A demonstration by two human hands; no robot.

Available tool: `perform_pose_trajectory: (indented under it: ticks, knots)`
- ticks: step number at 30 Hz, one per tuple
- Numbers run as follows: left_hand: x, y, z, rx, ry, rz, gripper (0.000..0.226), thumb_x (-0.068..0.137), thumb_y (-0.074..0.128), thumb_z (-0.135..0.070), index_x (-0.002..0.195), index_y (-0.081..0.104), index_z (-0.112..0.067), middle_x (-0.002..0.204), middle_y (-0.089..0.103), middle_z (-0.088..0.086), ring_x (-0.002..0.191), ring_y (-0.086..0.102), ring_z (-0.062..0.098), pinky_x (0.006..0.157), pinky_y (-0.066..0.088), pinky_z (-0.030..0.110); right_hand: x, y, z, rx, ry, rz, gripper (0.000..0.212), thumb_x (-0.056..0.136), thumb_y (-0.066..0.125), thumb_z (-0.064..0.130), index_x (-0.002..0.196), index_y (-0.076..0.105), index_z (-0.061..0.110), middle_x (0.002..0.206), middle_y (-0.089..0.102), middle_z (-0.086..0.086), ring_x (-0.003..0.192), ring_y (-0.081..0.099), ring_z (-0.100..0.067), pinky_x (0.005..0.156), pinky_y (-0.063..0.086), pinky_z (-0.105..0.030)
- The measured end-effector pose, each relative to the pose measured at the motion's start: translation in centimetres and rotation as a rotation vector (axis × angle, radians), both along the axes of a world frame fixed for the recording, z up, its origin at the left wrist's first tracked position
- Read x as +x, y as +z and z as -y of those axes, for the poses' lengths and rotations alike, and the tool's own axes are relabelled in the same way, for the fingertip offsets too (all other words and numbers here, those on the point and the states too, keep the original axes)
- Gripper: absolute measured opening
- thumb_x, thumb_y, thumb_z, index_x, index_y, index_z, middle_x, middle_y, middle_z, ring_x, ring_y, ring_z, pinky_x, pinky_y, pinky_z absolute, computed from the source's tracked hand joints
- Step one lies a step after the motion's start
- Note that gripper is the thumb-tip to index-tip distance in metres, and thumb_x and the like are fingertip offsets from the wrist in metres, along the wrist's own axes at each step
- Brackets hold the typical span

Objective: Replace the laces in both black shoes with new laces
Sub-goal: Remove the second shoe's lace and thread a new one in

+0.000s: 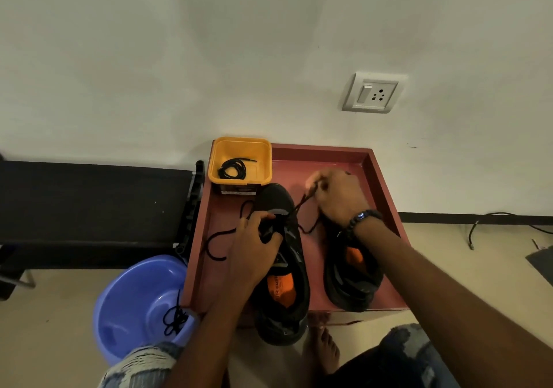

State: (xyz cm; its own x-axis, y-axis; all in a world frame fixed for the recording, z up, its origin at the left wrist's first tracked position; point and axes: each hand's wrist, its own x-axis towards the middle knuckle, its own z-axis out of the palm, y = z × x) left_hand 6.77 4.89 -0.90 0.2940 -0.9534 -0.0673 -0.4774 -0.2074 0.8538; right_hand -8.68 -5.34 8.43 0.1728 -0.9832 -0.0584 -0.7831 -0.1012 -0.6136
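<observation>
My left hand grips the left shoe's tongue mid-tray to steady it, so my right hand can pinch the lace and draw it taut toward the far edge

Red tray: smooth, faintly glossy painted surface. Yellow tub: smooth plastic, dull sheen. Blue basin: glossy plastic with bright highlights. Left shoe: matt black fabric upper, orange printed insole. Right shoe: the same matt black fabric. Lace: black woven cord, matt. Bracelet: dark rounded beads, slight shine. Wall: matt paint. Socket plate: smooth pale plastic.
</observation>
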Motion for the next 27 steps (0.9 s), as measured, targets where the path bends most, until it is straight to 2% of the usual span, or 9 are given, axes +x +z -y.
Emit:
perform_pose_trajectory:
  ticks: [3,6,8,11,15,19,21,23,27]
  knots:
    - [0.2,-0.1,0.0,0.001,-0.002,-0.024,0.029,0.091,0.064,-0.033,0.118,0.055,-0.037,0.118,0.05,-0.004,0.098,0.058,0.01,0.086,0.053,0.032,-0.8,1.3,1.5,-0.238,-0.054,0.145,0.019,0.094,0.058,0.009,0.101,0.06,0.026,0.091,0.067,0.007,0.079,0.064,-0.006,0.068,0.048,-0.013]
    - [0.4,0.0,0.2,0.003,-0.01,-0.017,0.023,0.094,0.061,-0.037,0.116,0.055,-0.039,0.116,0.049,-0.006,0.096,0.055,0.007,0.085,0.052,0.032,-1.0,0.5,0.8,0.016,0.071,0.01,0.044,0.093,0.066,0.019,0.131,0.046,0.026,0.101,0.064,0.006,0.084,0.063,-0.008,0.067,0.043,-0.015]
    - [0.6,-0.1,0.3,0.007,-0.021,-0.015,0.022,0.095,0.06,-0.038,0.116,0.056,-0.039,0.115,0.048,-0.007,0.095,0.054,0.004,0.082,0.049,0.028,-0.9,-1.0,-0.5,0.183,0.098,-0.038,0.044,0.091,0.069,0.032,0.128,0.048,0.021,0.103,0.065,0.005,0.092,0.065,-0.015,0.074,0.045,-0.022]
    - [0.9,-0.2,0.3,0.001,-0.04,-0.018,0.023,0.094,0.06,-0.037,0.117,0.057,-0.038,0.113,0.048,-0.009,0.092,0.051,0.0,0.074,0.043,0.02,0.2,-3.8,-2.2,0.347,0.123,-0.004,0.039,0.087,0.07,0.048,0.112,0.06,0.019,0.094,0.065,0.007,0.089,0.063,-0.009,0.071,0.044,-0.018]
    - [1.1,-0.3,0.3,0.0,-0.052,-0.033,0.025,0.094,0.061,-0.035,0.119,0.057,-0.037,0.111,0.048,-0.009,0.092,0.052,-0.001,0.072,0.04,0.015,1.5,-5.1,-2.9,0.265,0.049,0.133,0.02,0.085,0.076,0.024,0.102,0.066,0.02,0.075,0.068,0.009,0.066,0.062,0.002,0.062,0.048,-0.01]
    - [1.2,-0.4,0.4,0.012,-0.047,-0.054,0.026,0.093,0.062,-0.033,0.118,0.057,-0.037,0.112,0.048,-0.008,0.092,0.052,0.001,0.072,0.042,0.018,1.6,-3.7,-2.2,0.22,0.111,0.102,0.026,0.088,0.07,0.011,0.111,0.06,0.019,0.078,0.07,0.007,0.068,0.064,0.001,0.065,0.049,-0.005]
    - [1.1,-0.3,0.5,0.023,-0.047,-0.064,0.026,0.091,0.064,-0.034,0.116,0.057,-0.039,0.111,0.048,-0.008,0.092,0.053,0.002,0.076,0.046,0.022,1.0,-2.1,-1.1,-0.008,-0.023,0.129,0.018,0.093,0.063,0.011,0.108,0.059,0.019,0.081,0.064,0.011,0.07,0.059,0.004,0.058,0.042,0.0]
    - [1.1,-0.4,0.5,0.019,-0.039,-0.088,0.026,0.09,0.065,-0.034,0.114,0.057,-0.04,0.112,0.049,-0.008,0.093,0.054,0.003,0.082,0.049,0.026,0.2,-0.2,0.5,-0.178,-0.236,0.241,0.015,0.094,0.063,0.016,0.108,0.059,0.019,0.086,0.06,0.011,0.077,0.06,-0.004,0.062,0.045,-0.008]
    - [1.1,-0.5,0.5,0.013,-0.035,-0.094,0.025,0.09,0.065,-0.034,0.112,0.058,-0.042,0.112,0.05,-0.008,0.093,0.054,0.003,0.08,0.047,0.023,-0.7,0.3,1.1,-0.054,-0.166,0.184,0.03,0.091,0.069,0.028,0.117,0.054,0.022,0.099,0.06,0.007,0.089,0.059,-0.009,0.066,0.039,-0.015]
